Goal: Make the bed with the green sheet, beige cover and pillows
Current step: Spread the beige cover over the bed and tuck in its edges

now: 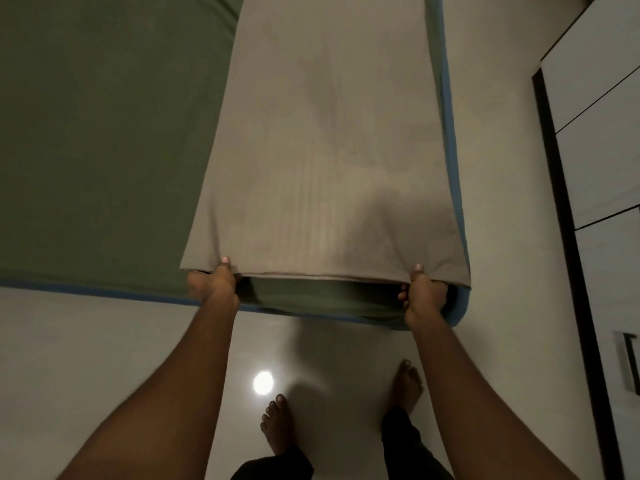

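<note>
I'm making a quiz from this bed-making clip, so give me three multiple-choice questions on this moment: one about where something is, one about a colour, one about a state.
1. Where does the beige cover lie on the bed?
A. Over the whole bed
B. As a folded strip along the bed's right side
C. On the floor

2. What colour is the mattress edge below the sheet?
A. Blue
B. Red
C. White

3. What are the two hands doing?
A. Both hang free
B. Only the left holds cloth
C. Each has a grip on the cover's near edge

Answers:
1. B: the beige cover runs up the right side, leaving the green sheet bare on the left.
2. A: a blue mattress edge shows along the bed's side and foot.
3. C: the left hand and right hand each pinch the hem, thumbs on top.
</note>
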